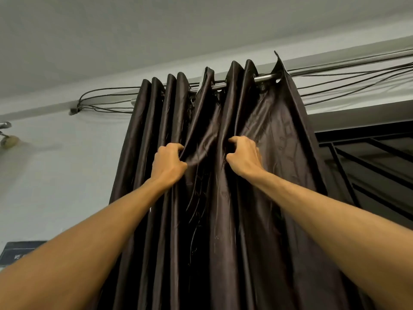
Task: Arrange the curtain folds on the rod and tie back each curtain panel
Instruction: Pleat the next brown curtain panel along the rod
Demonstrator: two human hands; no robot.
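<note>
Gripping the curtain (223,220), the left hand (168,165) bunches one fold in its curled fingers. The right hand (243,156), near it, has its fingers curled into the next fold. Fabric sags in a shallow loop between them. The curtain hangs in upright pleats, gathered toward the left end of the rod (264,77), which passes through its top. Its right edge hangs free; bare rod runs on to the right past it, and a dark grille (368,164) shows beside it. Bare wall (55,175) lies left of the curtain. Cables (107,101) run along the wall behind the rod, just under the ceiling (156,30).
</note>
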